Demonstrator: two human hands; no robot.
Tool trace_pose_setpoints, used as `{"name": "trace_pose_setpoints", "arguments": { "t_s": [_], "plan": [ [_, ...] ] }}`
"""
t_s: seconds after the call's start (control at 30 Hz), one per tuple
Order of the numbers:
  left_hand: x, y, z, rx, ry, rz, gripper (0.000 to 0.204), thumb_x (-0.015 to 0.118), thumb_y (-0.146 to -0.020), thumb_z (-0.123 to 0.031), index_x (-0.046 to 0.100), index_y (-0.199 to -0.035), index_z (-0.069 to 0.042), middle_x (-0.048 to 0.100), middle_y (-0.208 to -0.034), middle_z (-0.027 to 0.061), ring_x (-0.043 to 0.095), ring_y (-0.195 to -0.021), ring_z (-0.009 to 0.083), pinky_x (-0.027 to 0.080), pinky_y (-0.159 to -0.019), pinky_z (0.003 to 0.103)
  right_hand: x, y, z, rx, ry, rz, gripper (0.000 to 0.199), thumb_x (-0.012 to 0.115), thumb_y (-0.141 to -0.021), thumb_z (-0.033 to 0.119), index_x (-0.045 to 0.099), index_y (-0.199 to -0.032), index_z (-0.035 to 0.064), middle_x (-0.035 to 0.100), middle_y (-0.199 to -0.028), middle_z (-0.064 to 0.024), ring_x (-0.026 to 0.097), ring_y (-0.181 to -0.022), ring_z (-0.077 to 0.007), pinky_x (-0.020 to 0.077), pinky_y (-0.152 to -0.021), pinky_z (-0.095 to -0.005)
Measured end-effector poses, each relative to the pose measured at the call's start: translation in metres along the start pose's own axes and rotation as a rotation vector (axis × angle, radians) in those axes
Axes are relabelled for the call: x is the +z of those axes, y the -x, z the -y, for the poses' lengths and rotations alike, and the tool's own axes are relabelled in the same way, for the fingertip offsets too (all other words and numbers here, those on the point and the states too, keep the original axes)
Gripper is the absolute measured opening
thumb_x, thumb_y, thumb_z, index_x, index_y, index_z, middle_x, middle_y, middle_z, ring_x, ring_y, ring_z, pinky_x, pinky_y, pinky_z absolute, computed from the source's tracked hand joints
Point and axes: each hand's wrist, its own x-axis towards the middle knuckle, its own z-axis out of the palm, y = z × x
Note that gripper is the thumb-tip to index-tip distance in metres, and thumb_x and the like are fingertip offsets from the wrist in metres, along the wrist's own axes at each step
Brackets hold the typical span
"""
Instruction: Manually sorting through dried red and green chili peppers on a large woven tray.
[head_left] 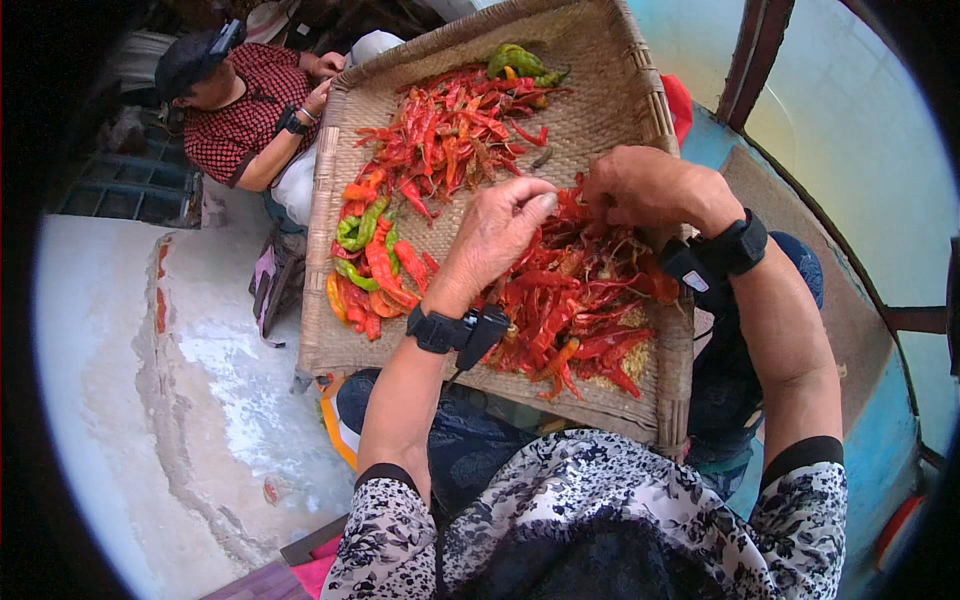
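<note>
A shallow woven basket tray [330, 240] rests over my lap, holding red chili peppers in separate heaps. Above the near right heap [550, 310], the thumb and fingers of my left hand [500, 235] are pinched together; whatever lies between them is too small to make out. Close beside it, my right hand [660, 190] curls over the same heap, with a red chili pepper [573, 205] at its fingertips. A wider heap of wrinkled red peppers [440, 130] lies at the far side. Glossier red and orange peppers [380, 260] are at the left, with green ones [350, 235] among them.
Another person [245, 110] in a checked shirt and dark cap sits at the far left, hands near the tray's corner. Two green peppers [515, 62] lie by the far edge. Pale seeds [635, 360] are scattered near the right edge. A dark bag [275, 285] stands left of the tray.
</note>
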Motion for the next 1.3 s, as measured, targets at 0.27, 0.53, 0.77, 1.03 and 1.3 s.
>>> {"name": "trace_pose_setpoints", "arguments": {
  "t_s": [0.27,0.53,0.77,1.03,1.3],
  "plan": [
    [0.012,0.006,-0.015,0.039,-0.056,-0.025,0.025,0.061,-0.090,-0.024,0.066,-0.099,-0.001,0.068,-0.082,0.0093,0.063,-0.073,0.0160,0.049,-0.068,0.033,-0.015,0.002,0.012,-0.191,-0.253,-0.246,0.019,0.064,-0.085,0.018,0.063,-0.090,-0.0009,0.064,-0.079,-0.0159,0.064,-0.074,-0.0300,0.0503,-0.069,-0.0382],
    [-0.069,-0.035,0.018,0.153,-0.544,-0.760,0.035,0.058,-0.090,-0.025,0.063,-0.113,0.000,0.065,-0.101,0.0165,0.061,-0.093,0.0298,0.048,-0.084,0.039,-0.016,0.004,0.004,-0.083,-0.126,-0.358,0.022,0.065,-0.085,0.021,0.064,-0.094,0.0005,0.064,-0.087,-0.0170,0.064,-0.083,-0.0308,0.0512,-0.071,-0.0402],
    [0.004,-0.011,0.011,0.193,-0.417,0.001,0.031,0.062,-0.086,-0.016,0.062,-0.114,-0.003,0.061,-0.119,0.0140,0.058,-0.110,0.0289,0.045,-0.096,0.036,0.000,0.005,0.018,0.136,0.385,-0.015,0.018,0.064,-0.079,0.015,0.066,-0.092,0.0040,0.068,-0.091,-0.0133,0.066,-0.092,-0.0293,0.0528,-0.077,-0.0401],
    [0.021,-0.006,0.010,0.311,-0.273,-0.024,0.020,0.062,-0.085,-0.012,0.064,-0.100,0.001,0.063,-0.100,0.0133,0.060,-0.097,0.0299,0.047,-0.087,0.036,-0.016,0.011,0.017,-0.006,-0.025,-0.170,0.014,0.061,-0.082,0.011,0.059,-0.089,-0.0001,0.063,-0.079,-0.0142,0.061,-0.078,-0.0366,0.0500,-0.071,-0.0425],
    [-0.054,-0.032,0.027,0.224,-0.523,-0.786,0.024,0.059,-0.088,-0.018,0.064,-0.107,-0.004,0.064,-0.101,0.0147,0.062,-0.088,0.0270,0.050,-0.080,0.038,-0.006,0.001,-0.011,-0.189,0.084,-0.816,0.027,0.063,-0.084,0.013,0.058,-0.109,0.0032,0.060,-0.089,-0.0186,0.060,-0.088,-0.0367,0.0509,-0.078,-0.0415]
  ]
}}
